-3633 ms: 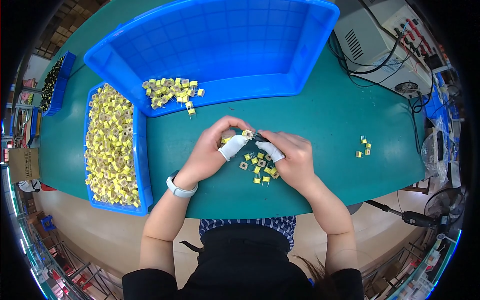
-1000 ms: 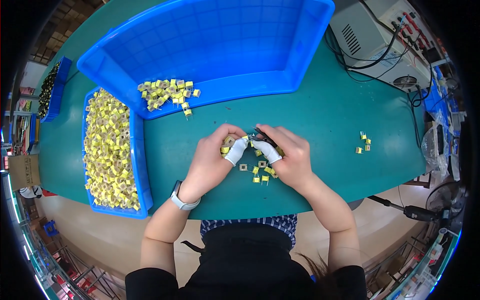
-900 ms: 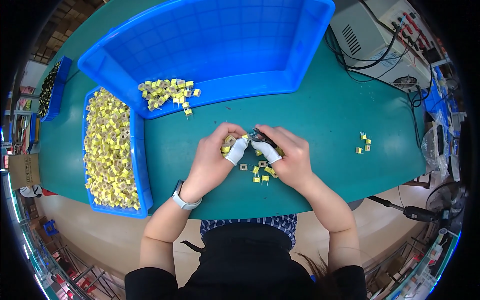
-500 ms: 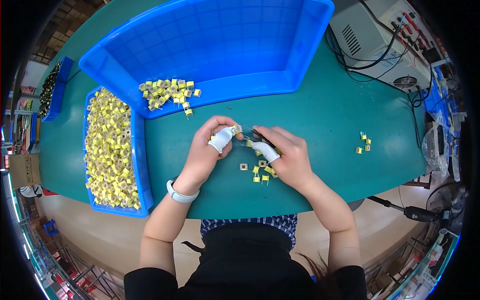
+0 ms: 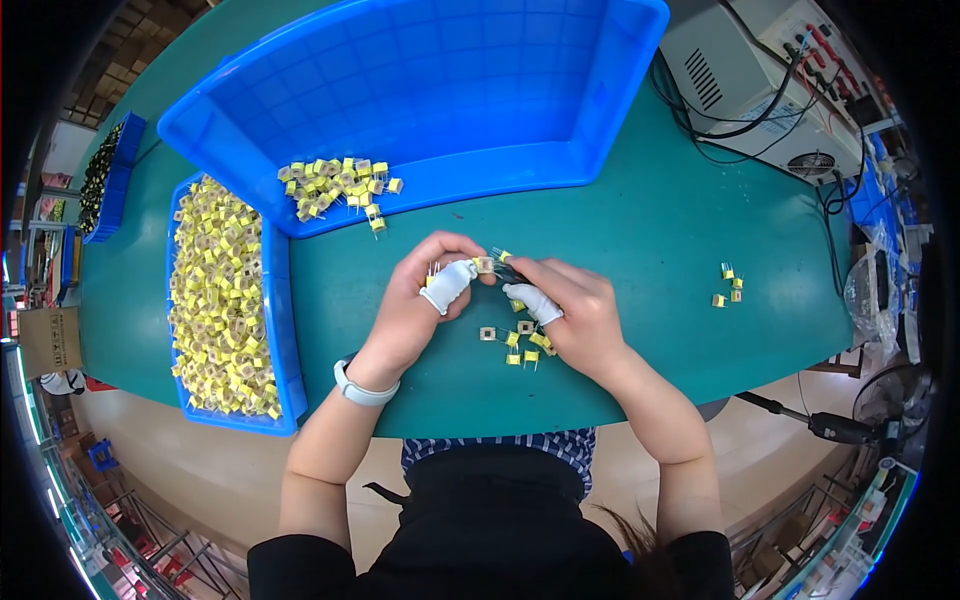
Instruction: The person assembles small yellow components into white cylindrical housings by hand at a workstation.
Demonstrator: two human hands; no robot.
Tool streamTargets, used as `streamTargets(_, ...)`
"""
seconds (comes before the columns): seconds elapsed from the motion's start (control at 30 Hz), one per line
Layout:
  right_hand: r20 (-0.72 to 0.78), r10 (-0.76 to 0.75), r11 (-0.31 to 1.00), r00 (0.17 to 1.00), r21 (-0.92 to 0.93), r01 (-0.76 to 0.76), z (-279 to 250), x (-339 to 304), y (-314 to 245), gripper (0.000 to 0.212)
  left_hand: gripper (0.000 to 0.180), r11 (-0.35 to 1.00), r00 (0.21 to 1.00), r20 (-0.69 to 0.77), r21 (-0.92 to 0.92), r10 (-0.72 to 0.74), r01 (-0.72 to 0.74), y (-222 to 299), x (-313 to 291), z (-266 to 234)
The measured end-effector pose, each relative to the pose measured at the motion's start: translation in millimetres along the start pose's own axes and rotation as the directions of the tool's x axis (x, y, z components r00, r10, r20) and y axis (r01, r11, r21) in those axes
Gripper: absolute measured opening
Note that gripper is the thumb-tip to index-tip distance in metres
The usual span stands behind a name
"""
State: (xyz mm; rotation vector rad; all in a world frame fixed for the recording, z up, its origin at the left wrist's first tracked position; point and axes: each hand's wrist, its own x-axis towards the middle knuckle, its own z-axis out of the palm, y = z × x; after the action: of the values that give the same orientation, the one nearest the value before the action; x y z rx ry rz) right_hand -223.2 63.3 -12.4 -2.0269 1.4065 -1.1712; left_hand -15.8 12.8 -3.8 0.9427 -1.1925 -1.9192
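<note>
My left hand (image 5: pixel 418 283), a white cover on its thumb, pinches a small yellow-taped transformer (image 5: pixel 484 265) between thumb and forefinger. Another pinned yellow part (image 5: pixel 433 277) shows against its curled fingers. My right hand (image 5: pixel 578 308), its thumb likewise covered in white, is closed on dark tweezers (image 5: pixel 512 273), whose tips point at the held transformer. One more yellow transformer (image 5: pixel 502 256) appears just beyond the tweezers; what supports it is unclear. Below the hands, several loose transformers (image 5: pixel 513 340) lie on the green tabletop (image 5: pixel 430 400), some partly hidden by my right hand.
A blue bin (image 5: pixel 285 330) full of transformers stands at the left. Behind it, a large blue crate (image 5: pixel 480 172) holds a small pile (image 5: pixel 335 185). A few transformers (image 5: pixel 736 283) lie at the right. A grey instrument (image 5: pixel 750 90) with cables occupies the back right.
The transformer in my left fingers has turned, so its square core now faces up. Another transformer near the tweezers has shifted farther from me. Both arms stay nearly in place.
</note>
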Motion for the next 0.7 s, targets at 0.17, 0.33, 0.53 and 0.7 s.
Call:
streamTargets(0.17,0.013,-0.016,0.998,1.0,-0.055,0.017,-2.2,-0.8,-0.5,0.028,0.018,0.998,0.999,0.034,0.063,0.014,-0.016,-0.6,0.3,0.5)
streamTargets(0.33,-0.006,-0.021,0.999,1.0,-0.03,0.02,-2.2,0.4,-1.8,0.027,0.019,1.0,1.0,0.017,0.009,-0.018,0.018,-3.4,0.6,-1.5)
streamTargets(0.53,-0.019,-0.025,1.0,0.999,-0.02,0.025,-3.2,1.0,-0.7,0.027,0.02,0.999,0.999,0.032,0.034,-0.016,0.015,-2.6,-0.3,-1.4)
streamTargets(0.7,-0.001,-0.042,0.998,0.999,-0.036,0.042,-1.9,-0.5,1.2,0.027,0.018,1.0,0.998,0.052,0.019,-0.026,0.025,-1.8,-1.4,0.5)
